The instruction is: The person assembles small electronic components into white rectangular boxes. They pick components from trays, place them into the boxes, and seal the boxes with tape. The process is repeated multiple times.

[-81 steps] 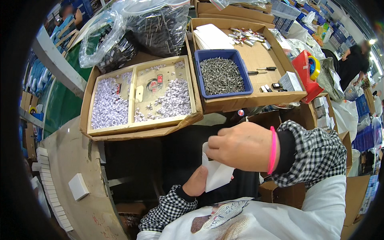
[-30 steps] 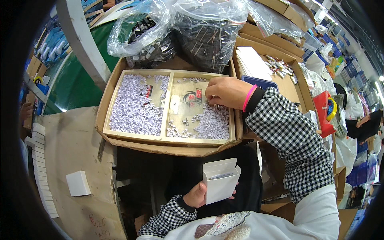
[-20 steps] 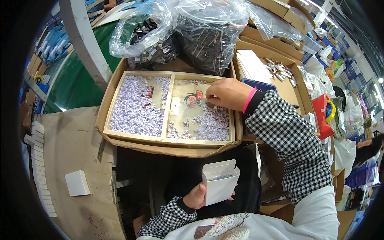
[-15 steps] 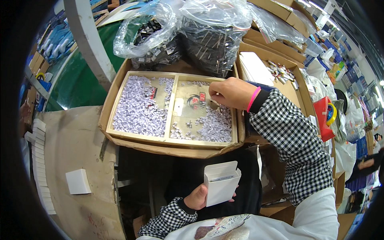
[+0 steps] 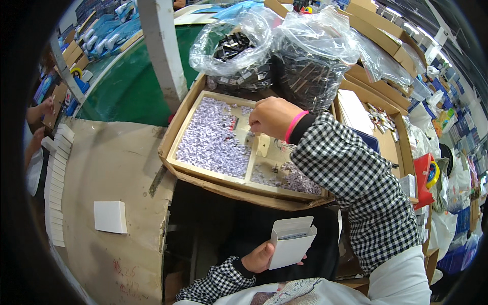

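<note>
My left hand [image 5: 258, 257] grips a small white carton [image 5: 292, 246] in front of my body. The carton's top flap stands up, and the edge of something flat shows inside. My right hand [image 5: 275, 119], with its fingers pinched together, hovers at the divider of a two-part wooden tray [image 5: 209, 174]. Whatever is between those fingertips is too small or hidden to name. Small white pieces [image 5: 208, 140] heap the tray's left compartment, and fewer lie in the right one, partly hidden by my forearm.
On the brown board at left lie a white box [image 5: 110, 217] and a row of white boxes [image 5: 57, 188]. Behind the tray stand clear bags of dark parts [image 5: 239, 63]. An open carton [image 5: 389, 140] is at right. Another person's hands [image 5: 41, 122] show at far left.
My right hand has moved left from the right compartment to the tray's divider. The view has turned, so the scene sits differently. My left hand keeps hold of the carton.
</note>
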Tool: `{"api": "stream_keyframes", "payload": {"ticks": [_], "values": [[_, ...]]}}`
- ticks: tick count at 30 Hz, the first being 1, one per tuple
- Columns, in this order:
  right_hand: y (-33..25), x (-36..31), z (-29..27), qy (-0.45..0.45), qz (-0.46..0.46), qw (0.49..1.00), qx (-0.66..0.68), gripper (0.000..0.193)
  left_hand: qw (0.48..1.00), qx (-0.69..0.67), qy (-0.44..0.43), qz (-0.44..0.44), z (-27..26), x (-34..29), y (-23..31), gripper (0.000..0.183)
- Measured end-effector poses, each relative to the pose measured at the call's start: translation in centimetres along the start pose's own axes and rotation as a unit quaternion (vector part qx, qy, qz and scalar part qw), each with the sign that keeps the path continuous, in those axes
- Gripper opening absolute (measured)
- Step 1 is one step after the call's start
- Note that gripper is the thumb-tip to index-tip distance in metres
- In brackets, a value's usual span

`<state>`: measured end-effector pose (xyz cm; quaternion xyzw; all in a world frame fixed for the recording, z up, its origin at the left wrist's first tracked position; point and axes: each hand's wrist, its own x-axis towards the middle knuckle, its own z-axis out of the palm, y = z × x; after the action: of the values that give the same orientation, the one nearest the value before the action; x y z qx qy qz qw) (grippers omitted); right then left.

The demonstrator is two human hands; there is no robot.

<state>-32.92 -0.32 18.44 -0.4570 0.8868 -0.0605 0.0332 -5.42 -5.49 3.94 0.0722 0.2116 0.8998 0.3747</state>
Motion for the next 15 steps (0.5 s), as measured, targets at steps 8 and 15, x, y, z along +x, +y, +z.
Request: {"api": "stream_keyframes", "payload": {"ticks": [8, 15], "values": [[-2.8, 2.1, -0.3, -0.088, 0.035, 0.987, -0.128, 0.014, 1.000, -0.003, 0.010, 0.028, -0.4, -1.1, 0.6, 0.112], [-1.9, 0.8, -1.1, 0.030, -0.053, 0.998, 0.002, 0.016, 0.998, 0.008, 0.002, 0.067, 0.4, -1.3, 1.9, 0.104]]}}
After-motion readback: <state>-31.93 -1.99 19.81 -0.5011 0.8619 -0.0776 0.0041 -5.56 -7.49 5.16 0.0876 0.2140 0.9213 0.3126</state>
